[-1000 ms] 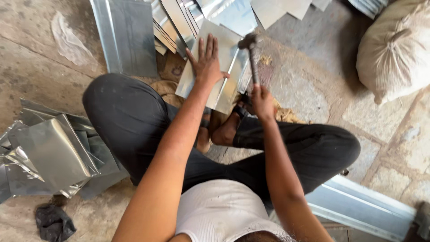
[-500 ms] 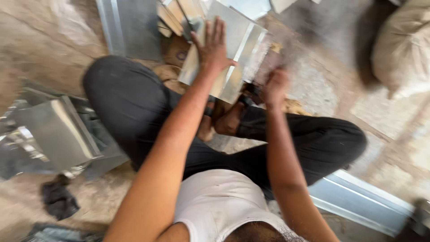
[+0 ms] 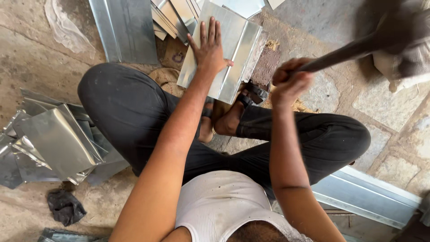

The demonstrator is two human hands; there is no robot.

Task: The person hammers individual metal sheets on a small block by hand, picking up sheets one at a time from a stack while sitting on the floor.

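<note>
Galvanised sheet panel (image 3: 226,54) lay on stone floor (image 3: 327,89) before crossed legs, pinned by left hand (image 3: 209,50), fingers spread flat. Right hand (image 3: 289,83) clenched around raised hammer (image 3: 358,47). Panel looked thin, stiff, slick, sharp-edged; safest hold flat-palmed, mid-face.

shiny silver-grey metal sheet (image 3: 233,49), dark hammer handle (image 3: 340,56), black trousers (image 3: 130,107), white vest (image 3: 219,201), black rag (image 3: 65,207)

- Folded metal sheet (image 3: 224,54): left hand (image 3: 208,49) flat on it; right strip bare.
- Raised hammer (image 3: 358,45), blurred, in right hand (image 3: 289,83): apparently open air beneath.
- Stacked metal strips (image 3: 170,15) crowd the far edge.
- Sack (image 3: 403,62) bounds the right.
</note>
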